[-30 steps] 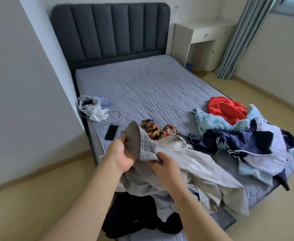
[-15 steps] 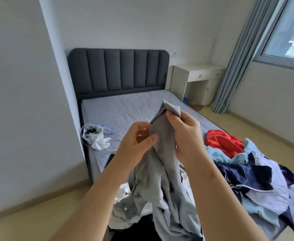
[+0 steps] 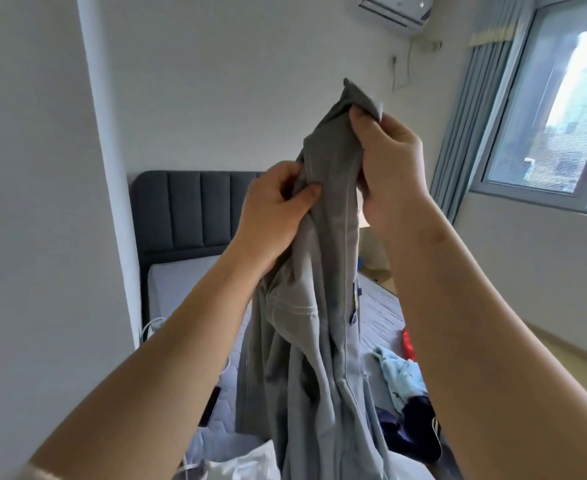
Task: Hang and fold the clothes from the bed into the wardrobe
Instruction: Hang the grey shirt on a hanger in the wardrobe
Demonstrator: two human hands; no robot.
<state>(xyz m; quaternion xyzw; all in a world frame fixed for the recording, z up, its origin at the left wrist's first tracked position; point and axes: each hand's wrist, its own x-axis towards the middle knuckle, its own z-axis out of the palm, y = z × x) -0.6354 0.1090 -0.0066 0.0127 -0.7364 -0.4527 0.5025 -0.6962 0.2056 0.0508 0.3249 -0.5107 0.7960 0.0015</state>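
Note:
A grey garment (image 3: 320,306) hangs lifted high in front of me, draping down over the bed (image 3: 378,306). My right hand (image 3: 389,168) pinches its top end, the highest point of the cloth. Lower and to the left, my left hand (image 3: 278,213) grips a bunched fold of the same garment. More clothes lie on the mattress at the lower right: a light blue piece (image 3: 403,375), a dark navy piece (image 3: 413,431) and a strip of red cloth (image 3: 408,344). White fabric (image 3: 247,462) shows at the bottom. The wardrobe is out of view.
A dark padded headboard (image 3: 188,209) stands against the far wall. A black phone (image 3: 210,407) lies near the mattress's left edge beside a white cable (image 3: 150,327). Blue curtains (image 3: 472,116) frame a window (image 3: 562,109) on the right. An air conditioner (image 3: 394,6) hangs above.
Both hands have lifted the grey garment off the bed, from mattress level to well above it, and my view has tilted upward. The right hand now holds higher than the left.

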